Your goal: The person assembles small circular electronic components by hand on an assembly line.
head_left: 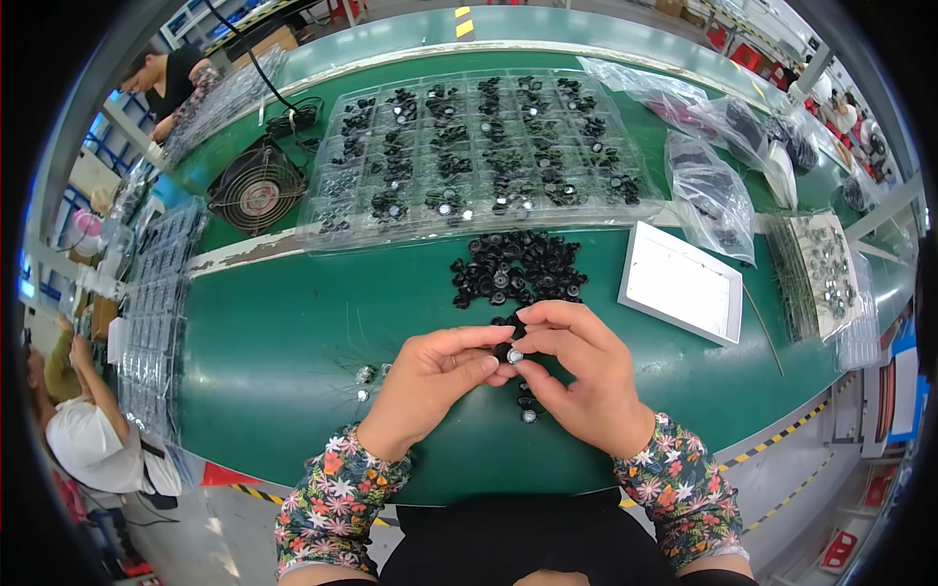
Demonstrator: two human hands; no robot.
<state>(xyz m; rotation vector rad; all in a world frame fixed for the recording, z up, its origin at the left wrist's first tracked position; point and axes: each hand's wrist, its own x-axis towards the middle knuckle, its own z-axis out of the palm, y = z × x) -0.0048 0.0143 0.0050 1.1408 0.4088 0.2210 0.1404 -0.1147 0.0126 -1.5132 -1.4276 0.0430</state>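
Observation:
Over the near middle of the green table, my left hand (422, 383) and my right hand (584, 376) meet, fingertips pinched together. Between them sits a small round black plastic part (502, 352) with a silver round piece (515, 356) at its right side. The left thumb and forefinger grip the black part, while the right fingers close on the silver piece. Just beyond my fingers lies a heap of black round parts (508, 269). A few silver discs with thin wires (364, 375) rest beside my left hand. Below my fingertips are several black parts with silver faces (529, 415).
A clear compartment tray (391, 232) filled with black parts spans the back. A caged fan (258, 190) stands at its left. To the right are a white box (684, 283), plastic bags (708, 190) and stacked wired parts (831, 264). Other people work at the left.

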